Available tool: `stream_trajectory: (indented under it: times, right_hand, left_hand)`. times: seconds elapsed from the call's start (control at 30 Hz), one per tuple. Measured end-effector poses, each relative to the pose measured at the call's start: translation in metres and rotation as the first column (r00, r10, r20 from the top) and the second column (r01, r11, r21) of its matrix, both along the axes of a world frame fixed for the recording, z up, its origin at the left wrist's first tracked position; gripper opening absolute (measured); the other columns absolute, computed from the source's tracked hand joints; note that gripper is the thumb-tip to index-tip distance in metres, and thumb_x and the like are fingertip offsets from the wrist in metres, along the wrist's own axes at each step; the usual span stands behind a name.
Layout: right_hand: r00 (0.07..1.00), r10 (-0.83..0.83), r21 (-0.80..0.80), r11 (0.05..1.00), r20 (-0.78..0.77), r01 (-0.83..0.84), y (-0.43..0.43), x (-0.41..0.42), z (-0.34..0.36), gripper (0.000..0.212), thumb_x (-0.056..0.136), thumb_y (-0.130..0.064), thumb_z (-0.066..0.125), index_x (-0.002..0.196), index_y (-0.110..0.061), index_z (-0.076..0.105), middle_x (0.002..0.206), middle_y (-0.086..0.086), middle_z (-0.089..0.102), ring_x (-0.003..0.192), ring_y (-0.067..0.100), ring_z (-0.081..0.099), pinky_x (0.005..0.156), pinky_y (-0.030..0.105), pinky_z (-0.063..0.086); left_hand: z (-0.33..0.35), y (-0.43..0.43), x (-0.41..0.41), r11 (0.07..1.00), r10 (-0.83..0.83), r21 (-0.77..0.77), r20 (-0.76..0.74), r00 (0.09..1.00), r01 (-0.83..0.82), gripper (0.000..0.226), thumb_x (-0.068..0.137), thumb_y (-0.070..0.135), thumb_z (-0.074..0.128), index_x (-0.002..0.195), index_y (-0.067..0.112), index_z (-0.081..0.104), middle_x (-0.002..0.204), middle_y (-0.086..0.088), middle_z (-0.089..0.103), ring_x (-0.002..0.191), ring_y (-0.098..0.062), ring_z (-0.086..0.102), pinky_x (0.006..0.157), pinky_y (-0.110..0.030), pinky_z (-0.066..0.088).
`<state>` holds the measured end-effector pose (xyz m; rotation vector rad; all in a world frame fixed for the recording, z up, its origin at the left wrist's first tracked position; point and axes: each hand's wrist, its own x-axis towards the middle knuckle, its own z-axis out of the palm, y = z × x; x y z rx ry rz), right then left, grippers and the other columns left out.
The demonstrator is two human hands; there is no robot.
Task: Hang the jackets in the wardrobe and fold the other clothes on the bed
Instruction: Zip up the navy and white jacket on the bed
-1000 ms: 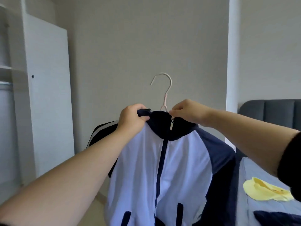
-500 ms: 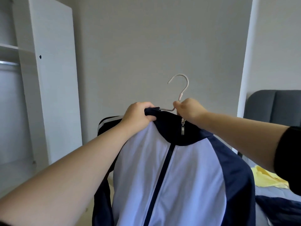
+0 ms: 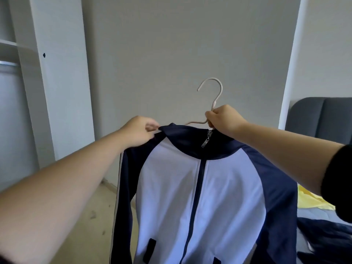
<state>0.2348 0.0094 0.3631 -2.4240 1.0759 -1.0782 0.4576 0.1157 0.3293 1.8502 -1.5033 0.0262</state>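
Note:
A white jacket (image 3: 200, 187) with navy collar, sleeves and zip hangs in front of me on a pale hanger (image 3: 214, 98), its hook pointing up. My right hand (image 3: 223, 121) grips the hanger's neck just above the collar. My left hand (image 3: 139, 130) pinches the left end of the navy collar. The open white wardrobe (image 3: 57, 73) stands at the left, its metal rail (image 3: 7, 63) showing at the left edge.
A bed with a grey headboard (image 3: 320, 117) lies at the right. On it lie a yellow garment (image 3: 312, 201) and a dark garment (image 3: 327, 237). A grey wall is straight ahead, with light floor (image 3: 91, 216) between me and the wardrobe.
My right hand has shifted from the collar to the hanger's neck. The jacket now sits higher and more to the right, and the wardrobe shows more fully at the left.

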Motion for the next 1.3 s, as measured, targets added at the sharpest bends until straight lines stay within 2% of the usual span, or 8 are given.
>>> stream_trajectory:
  times: [0.07,0.2,0.43,0.67,0.83,1.0,1.13,1.3]
  right_hand:
    - [0.999,0.036,-0.032,0.999,-0.001,-0.036,0.004,0.002,-0.001,0.041,0.093,-0.023,0.045,0.055,-0.013,0.054,0.054,-0.001,0.052,0.050,0.014,0.045,0.050,0.023,0.035]
    - [0.993,0.119,-0.159,0.981,0.013,-0.115,0.012,0.009,-0.004,0.041,0.095,-0.026,0.047,0.064,0.001,0.055,0.048,0.000,0.040,0.044,0.014,0.035,0.041,0.021,0.027]
    - [0.985,0.171,-0.361,0.918,-0.008,-0.162,0.008,-0.010,0.005,0.012,0.091,-0.017,0.052,0.099,-0.012,0.059,0.085,0.002,0.063,0.082,0.021,0.057,0.073,0.026,0.042]
    - [0.928,0.119,-0.322,0.916,-0.353,-0.240,0.000,-0.008,-0.015,0.054,0.074,-0.009,0.064,0.125,-0.018,0.050,0.135,0.006,0.040,0.124,0.030,0.033,0.105,0.041,0.033]
    - [0.882,0.023,-0.386,0.894,-0.471,-0.229,0.003,0.007,-0.015,0.031,0.074,-0.019,0.075,0.103,-0.011,0.066,0.133,0.010,0.044,0.121,0.032,0.037,0.099,0.041,0.038]
    - [0.991,0.020,-0.756,0.644,-0.133,-0.115,0.017,0.008,-0.011,0.010,0.071,-0.010,0.071,0.077,-0.003,0.068,0.101,0.016,0.056,0.091,0.034,0.050,0.074,0.040,0.040]
    - [0.865,0.101,-0.438,0.830,-0.491,-0.346,0.012,0.010,-0.043,0.008,0.086,-0.011,0.061,0.088,-0.005,0.065,0.094,0.007,0.059,0.094,0.027,0.053,0.081,0.035,0.042]
    - [0.975,0.160,-0.435,0.897,0.154,-0.079,-0.007,-0.001,-0.026,0.029,0.092,-0.018,0.053,0.118,-0.007,0.058,0.120,0.007,0.055,0.116,0.021,0.046,0.092,0.019,0.031]
  left_hand:
    - [0.010,0.003,-0.013,0.982,-0.173,0.047,-0.198,0.965,0.185,0.026,0.089,0.022,0.059,0.113,0.033,0.062,0.098,0.015,0.067,0.091,-0.003,0.061,0.083,-0.015,0.044]
    - [0.018,-0.010,-0.039,0.963,-0.151,0.242,0.128,0.980,0.117,0.033,0.093,0.038,0.056,0.065,0.021,0.054,0.062,0.011,0.051,0.061,-0.007,0.048,0.059,-0.017,0.034]
    - [0.018,-0.019,-0.034,0.999,-0.036,-0.042,-0.066,0.997,0.033,0.051,0.086,0.019,0.069,0.041,0.015,0.045,0.045,0.006,0.027,0.048,-0.013,0.023,0.046,-0.025,0.020]
    - [0.010,-0.021,-0.028,0.992,0.044,-0.110,-0.209,0.977,-0.068,0.010,0.079,0.013,0.075,0.075,0.004,0.070,0.071,-0.006,0.055,0.068,-0.019,0.045,0.063,-0.025,0.035]
    - [0.017,-0.022,-0.033,0.981,0.033,-0.181,-0.160,0.987,-0.063,0.017,0.080,0.022,0.075,0.065,0.018,0.068,0.063,0.007,0.059,0.063,-0.009,0.050,0.061,-0.020,0.038]
    - [0.031,-0.022,-0.021,0.906,0.277,-0.304,-0.097,0.956,-0.294,0.019,0.085,0.026,0.069,0.079,0.008,0.073,0.086,-0.005,0.070,0.085,-0.023,0.063,0.076,-0.025,0.047]
    - [0.029,-0.018,-0.015,0.895,0.244,-0.361,-0.092,0.965,-0.261,0.014,0.085,0.020,0.068,0.076,0.010,0.072,0.083,-0.008,0.070,0.081,-0.025,0.063,0.076,-0.028,0.049]
    - [0.014,-0.018,-0.014,0.897,0.172,-0.404,-0.057,0.983,-0.180,0.014,0.085,0.017,0.068,0.074,0.011,0.070,0.072,0.000,0.063,0.070,-0.017,0.055,0.067,-0.023,0.040]
